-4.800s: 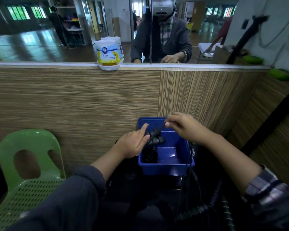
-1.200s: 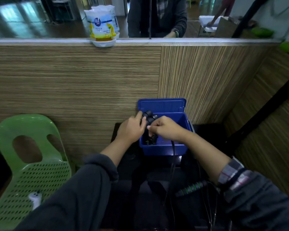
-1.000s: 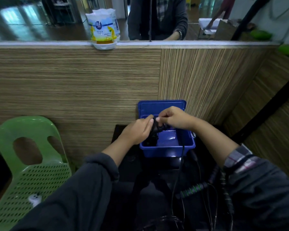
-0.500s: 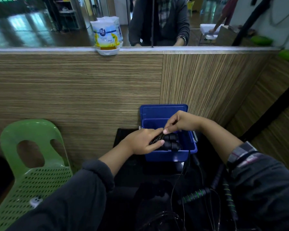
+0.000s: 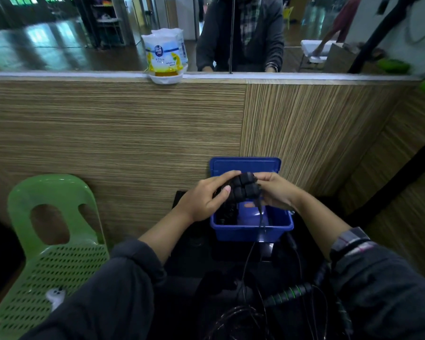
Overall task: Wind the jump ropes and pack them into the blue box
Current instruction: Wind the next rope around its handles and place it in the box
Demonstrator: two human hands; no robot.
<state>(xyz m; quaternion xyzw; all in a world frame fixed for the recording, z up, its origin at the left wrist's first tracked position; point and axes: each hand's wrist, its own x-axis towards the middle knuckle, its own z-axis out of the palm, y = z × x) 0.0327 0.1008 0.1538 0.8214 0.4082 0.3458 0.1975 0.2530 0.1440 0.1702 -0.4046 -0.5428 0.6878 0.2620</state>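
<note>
The blue box [image 5: 277,228] stands open on a dark surface against the wooden panel, its lid upright behind. Just above the box both hands hold the two black handles of a jump rope [image 5: 243,188], side by side. My left hand [image 5: 206,198] grips them from the left, my right hand [image 5: 274,190] from the right. The thin black cord [image 5: 260,219] hangs from the handles over the box's front wall, down toward my lap. Another dark rope bundle [image 5: 225,213] lies in the box's left part.
A green-striped jump rope handle [image 5: 288,294] and loose cords lie in my lap. A green plastic chair [image 5: 49,231] stands at the left with a small white object [image 5: 55,294] on its seat. An air-freshener tub [image 5: 165,58] sits on the ledge before the mirror.
The handles rose from inside the box to just above it. My right hand came in close to them on the right; my left hand stays on them.
</note>
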